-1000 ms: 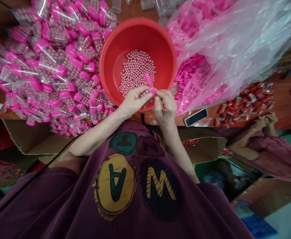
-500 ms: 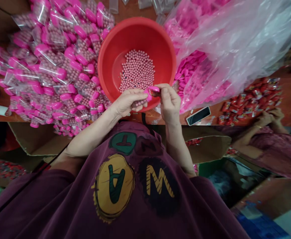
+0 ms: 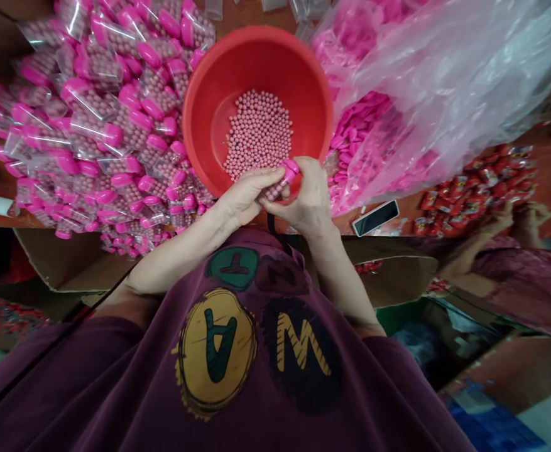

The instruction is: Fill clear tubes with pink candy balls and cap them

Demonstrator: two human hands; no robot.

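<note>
- A bead-filled tube [image 3: 278,184] is being gripped by the left hand [image 3: 244,198] at the bowl's [image 3: 200,125] near rim.
- Its pink cap [image 3: 292,167] is being pinched by the right hand [image 3: 309,204].

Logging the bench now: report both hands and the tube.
Left hand and right hand both shut on pink-capped tube, at near rim of red basin. Pellets inside tube. Nothing in the way.

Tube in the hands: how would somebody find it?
Find the big red bowl of pink beads. At its near rim, the left hand and right hand grip one pink-capped tube. Unlike the piled tubes to the left, only this one is held.
</note>
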